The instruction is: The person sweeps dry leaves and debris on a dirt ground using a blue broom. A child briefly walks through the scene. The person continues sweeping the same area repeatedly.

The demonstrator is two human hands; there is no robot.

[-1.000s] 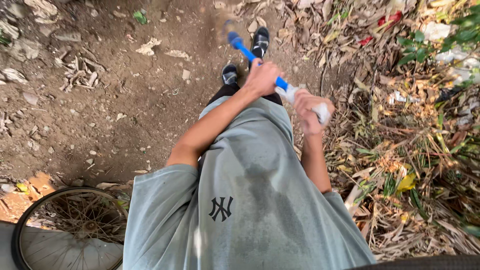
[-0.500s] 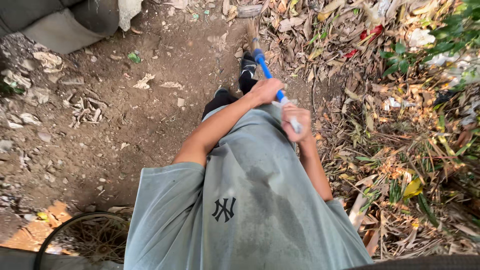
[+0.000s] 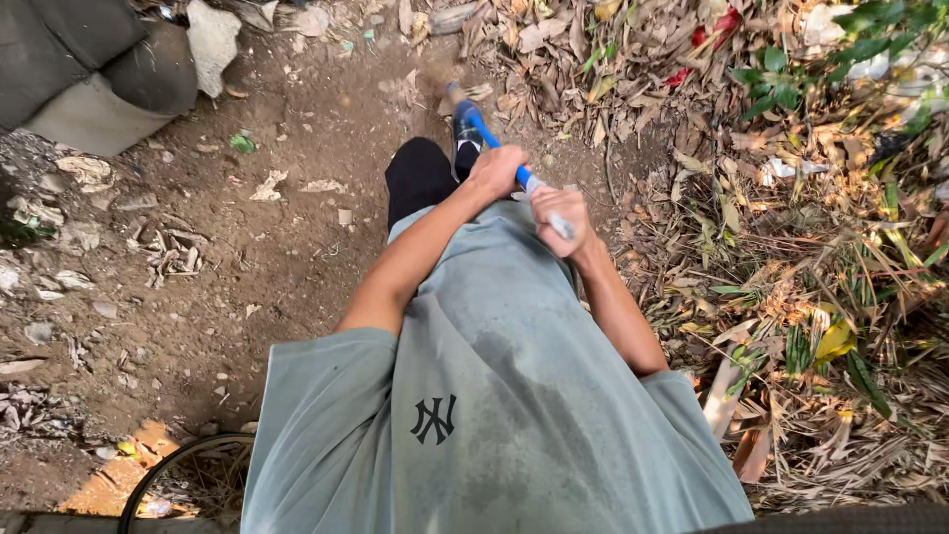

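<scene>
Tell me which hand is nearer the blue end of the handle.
Left. The left hand grips the handle right where the blue section shows, higher up the shaft. The right hand holds the pale end behind it, closer to the body and farther from the blue part.

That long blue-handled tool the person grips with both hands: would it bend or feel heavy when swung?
The blue-handled tool runs straight from both hands toward the ground, so it probably stays stiff. The left hand and right hand both wrap around it, hinting at some weight, likely toward the far end. The pale grip end looks smooth, perhaps slippery in sweaty palms.
</scene>
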